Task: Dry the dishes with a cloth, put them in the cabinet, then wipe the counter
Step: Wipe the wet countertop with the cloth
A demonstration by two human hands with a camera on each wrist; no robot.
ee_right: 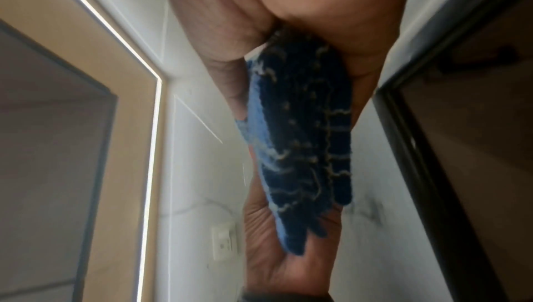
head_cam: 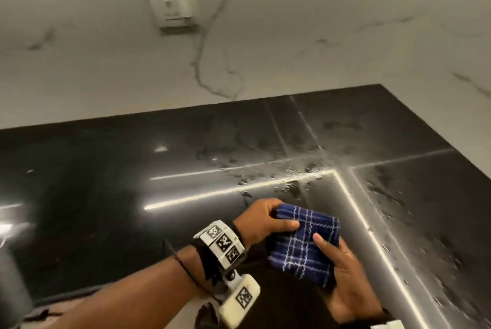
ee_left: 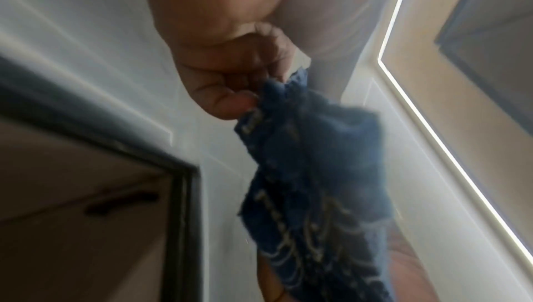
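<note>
Nearest the camera in the head view, the right hand is cupping the folded blue plaid cloth from beneath, thumb lying across its top; its wrist is cut off by the bottom edge. The left hand is gripping the cloth's far-left edge, thumb on top and fingers curling under. The cloth is being held in the air just above the near part of the desk, not touching it as far as can be told. A marker-tagged wrist rig is strapped on the left forearm.

Left wrist view: heavily blurred; the left hand is pinching a bunched corner of the cloth. Right wrist view: also blurred; the right hand is clasping the cloth between thumb and palm, with the other hand's palm showing below it.

The desk is black and glossy, with water smears and droplets lying around the meeting of its seams, beyond the hands. Bright light lines are reflecting on it; only the wrist views are showing the lit strip itself, overhead.

Farthest back, a white marble-veined wall is carrying a socket plate, its detail too soft to read.
</note>
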